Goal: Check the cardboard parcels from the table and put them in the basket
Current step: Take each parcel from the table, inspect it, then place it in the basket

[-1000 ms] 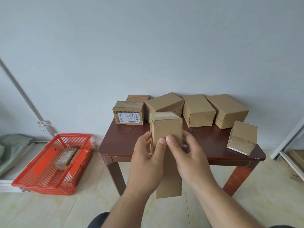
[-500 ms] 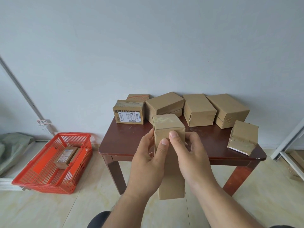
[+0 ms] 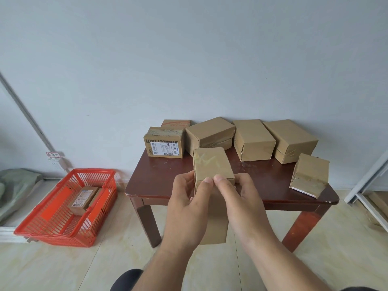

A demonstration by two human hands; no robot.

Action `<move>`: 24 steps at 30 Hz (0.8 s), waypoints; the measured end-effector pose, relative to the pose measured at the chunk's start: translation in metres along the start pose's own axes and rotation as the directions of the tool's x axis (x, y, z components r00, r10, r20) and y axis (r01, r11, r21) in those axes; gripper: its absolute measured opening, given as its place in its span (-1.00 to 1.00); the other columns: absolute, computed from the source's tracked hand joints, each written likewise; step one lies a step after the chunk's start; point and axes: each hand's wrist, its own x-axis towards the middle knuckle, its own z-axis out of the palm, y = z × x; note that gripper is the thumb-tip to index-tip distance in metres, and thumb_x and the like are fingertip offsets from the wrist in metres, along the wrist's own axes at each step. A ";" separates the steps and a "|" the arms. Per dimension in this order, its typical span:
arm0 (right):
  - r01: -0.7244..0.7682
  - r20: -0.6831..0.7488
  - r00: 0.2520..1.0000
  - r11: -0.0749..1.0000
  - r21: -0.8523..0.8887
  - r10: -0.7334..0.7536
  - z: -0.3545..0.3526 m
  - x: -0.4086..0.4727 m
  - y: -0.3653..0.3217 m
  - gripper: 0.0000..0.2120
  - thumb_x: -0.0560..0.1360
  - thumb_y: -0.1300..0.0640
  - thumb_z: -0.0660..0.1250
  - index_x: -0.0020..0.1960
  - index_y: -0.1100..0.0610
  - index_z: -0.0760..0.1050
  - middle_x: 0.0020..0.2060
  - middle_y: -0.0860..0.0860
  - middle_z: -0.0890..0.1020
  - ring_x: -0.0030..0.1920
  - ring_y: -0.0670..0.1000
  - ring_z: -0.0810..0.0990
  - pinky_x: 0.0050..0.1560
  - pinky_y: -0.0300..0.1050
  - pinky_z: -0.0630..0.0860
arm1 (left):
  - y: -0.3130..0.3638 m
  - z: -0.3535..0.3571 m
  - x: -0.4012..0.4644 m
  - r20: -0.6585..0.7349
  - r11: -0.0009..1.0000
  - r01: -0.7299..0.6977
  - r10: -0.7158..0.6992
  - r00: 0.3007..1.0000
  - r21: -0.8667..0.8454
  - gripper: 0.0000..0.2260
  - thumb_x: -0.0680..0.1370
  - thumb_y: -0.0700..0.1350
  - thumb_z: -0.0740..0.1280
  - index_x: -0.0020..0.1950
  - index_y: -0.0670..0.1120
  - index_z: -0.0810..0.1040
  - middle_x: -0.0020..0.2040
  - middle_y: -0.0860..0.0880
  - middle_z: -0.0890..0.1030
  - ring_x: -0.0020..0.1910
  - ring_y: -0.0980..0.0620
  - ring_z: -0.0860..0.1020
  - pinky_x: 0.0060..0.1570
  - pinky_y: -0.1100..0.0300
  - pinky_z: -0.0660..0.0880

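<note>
Here, held upright in mid-air before the table's (image 3: 159,190) front edge — a tall parcel (image 3: 212,164), its taped top end tilted toward the camera, glossy with clear tape. Gripped from both sides: left hand (image 3: 186,208) wrapped round the left face, right hand (image 3: 241,204) round the right, both thumbs pressed to the near face just below the top edge, thumb tips touching. Lower end of the parcel showing between the wrists, well above the floor.

Behind it, on the dark red-brown table, six more parcels. At the back left, a labelled box (image 3: 164,144) with a white barcode sticker and upside-down print on its front; tucked behind that, a flat box (image 3: 176,123) with red marking, mostly hidden. Next along the back, three plain boxes side by side: a left one (image 3: 210,133) angled, a middle one (image 3: 253,139), a right one (image 3: 290,140) near the wall. Off by itself at the front right corner, a tilted parcel (image 3: 309,175) with a white strip along its lower edge.

Down on the tiled floor to the left, well apart from the table — an orange basket (image 3: 52,234), holding one labelled parcel (image 3: 83,199) lying flat. Further left, a grey-green bag (image 3: 14,185) against the wall.
</note>
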 end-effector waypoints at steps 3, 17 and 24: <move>-0.016 0.010 1.000 1.000 0.003 0.016 0.000 -0.001 0.003 -0.82 0.56 -0.03 0.43 0.11 -0.02 0.54 -0.02 -0.08 0.74 -0.08 -0.16 0.72 -0.21 -0.25 0.56 | 0.000 -0.002 0.001 0.015 1.000 0.009 -0.009 1.000 -0.013 -0.63 0.42 0.16 0.39 0.20 0.15 0.51 0.08 0.16 0.71 0.08 0.16 0.68 0.12 0.07 0.61; 0.029 0.085 0.996 0.997 -0.066 -0.023 -0.003 -0.007 0.003 -0.33 0.32 -0.14 0.31 0.45 -0.26 0.46 0.26 -0.10 0.65 0.19 -0.12 0.67 0.28 0.04 0.61 | -0.005 0.000 0.003 0.010 0.997 -0.007 0.006 1.000 0.077 -0.49 0.36 0.20 0.37 0.33 0.29 0.49 0.33 0.11 0.60 0.30 0.12 0.60 0.32 0.01 0.56; 0.077 0.066 0.995 0.995 -0.055 -0.073 -0.001 -0.001 0.004 -0.48 0.39 -0.22 0.34 0.36 -0.25 0.57 0.21 -0.08 0.68 0.17 -0.08 0.70 0.26 0.09 0.63 | -0.014 -0.001 0.003 -0.026 0.996 -0.043 0.045 0.999 0.077 -0.66 0.60 0.11 0.44 0.36 0.18 0.52 0.32 0.09 0.61 0.29 0.21 0.59 0.31 0.09 0.57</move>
